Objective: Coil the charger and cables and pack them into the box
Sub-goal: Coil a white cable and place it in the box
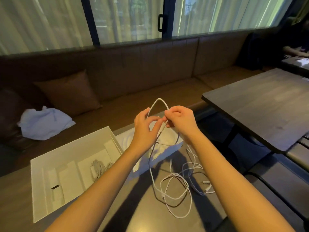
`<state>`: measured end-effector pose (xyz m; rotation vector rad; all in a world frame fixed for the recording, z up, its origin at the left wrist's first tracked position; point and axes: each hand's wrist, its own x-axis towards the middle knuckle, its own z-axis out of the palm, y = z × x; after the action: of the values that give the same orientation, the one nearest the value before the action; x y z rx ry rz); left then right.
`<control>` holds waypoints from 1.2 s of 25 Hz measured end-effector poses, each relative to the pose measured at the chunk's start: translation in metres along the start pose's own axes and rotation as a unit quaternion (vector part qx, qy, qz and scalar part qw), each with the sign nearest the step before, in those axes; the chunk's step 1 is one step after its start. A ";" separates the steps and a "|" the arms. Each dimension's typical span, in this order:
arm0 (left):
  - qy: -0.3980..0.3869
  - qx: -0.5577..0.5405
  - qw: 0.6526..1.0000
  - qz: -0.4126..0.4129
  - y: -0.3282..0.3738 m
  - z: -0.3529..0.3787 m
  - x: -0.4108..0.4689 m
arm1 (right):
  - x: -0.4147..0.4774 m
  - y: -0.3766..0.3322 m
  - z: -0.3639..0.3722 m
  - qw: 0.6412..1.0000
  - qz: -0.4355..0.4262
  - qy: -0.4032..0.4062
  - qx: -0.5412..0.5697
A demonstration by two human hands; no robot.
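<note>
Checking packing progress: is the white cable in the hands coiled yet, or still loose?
Mostly loose. One loop of the white cable stands between the left hand and right hand; the rest sprawls on the table.

Café-like lounge: brown bench seating (150,64) under curtained windows (50,22), several dark tables (259,106).

Box (50,164) lies left of cables (175,190) on table (133,215).

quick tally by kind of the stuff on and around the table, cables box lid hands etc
loose white cables: 2, one held as a loop, one on the table
coiled cable in the box: 1
box: 1
lid: 1
hands: 2, left hand, right hand
cloth: 1
cushion: 1
total: 9
</note>
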<state>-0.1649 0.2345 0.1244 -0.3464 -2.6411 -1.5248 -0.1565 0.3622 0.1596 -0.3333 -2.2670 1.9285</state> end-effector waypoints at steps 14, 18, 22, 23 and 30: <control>0.163 -0.145 0.976 -0.019 0.039 -0.080 0.012 | -0.004 -0.047 0.045 0.993 -0.047 -0.104 0.043; 0.205 -0.205 0.955 -0.062 0.042 -0.081 0.015 | -0.017 -0.048 0.055 0.958 -0.032 -0.200 0.203; 0.148 -0.258 0.943 -0.149 0.041 -0.084 0.019 | -0.014 -0.048 0.062 0.975 -0.122 -0.154 0.104; 0.134 -0.266 0.936 -0.186 0.040 -0.087 0.021 | -0.012 -0.049 0.061 0.975 -0.125 -0.147 0.110; 0.290 -0.134 0.944 -0.079 0.049 -0.109 0.021 | 0.005 -0.055 0.048 0.964 -0.233 -0.115 -0.056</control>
<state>-0.1790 0.1678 0.2247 0.2753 -2.0476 -1.7057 -0.1776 0.3099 0.2060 0.4041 -2.3218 1.6666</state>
